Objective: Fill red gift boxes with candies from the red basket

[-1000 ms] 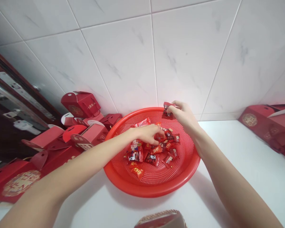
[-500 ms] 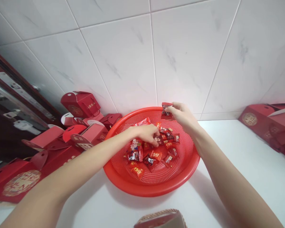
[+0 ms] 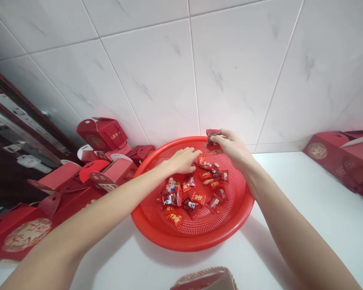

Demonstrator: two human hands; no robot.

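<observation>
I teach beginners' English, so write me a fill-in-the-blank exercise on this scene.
The ____ hand holds up a wrapped sweet at the far rim of the red basket. The basket is pierced by many small ____. The wall behind it is covered in pale ____. The tabletop beneath it is coloured ____.

Missing words: right; holes; tiles; white.

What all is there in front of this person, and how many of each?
Basket: one, red, middle
Wrapped sweets: too jumbled to count, mostly red, inside it
Nut-like pieces: a few, tan, among them
Held packet: one, red and dark, above the far rim
Left boxes: several, red, stacked
Right boxes: partly cut off, red
Braided-edge object: one, brownish, bottom edge
Key-like item: one, pale, far left
Table: one, white, underneath
Tiled wall: one, whitish, behind
Left hand: one, over the sweets
Right hand: one, gripping the packet
</observation>
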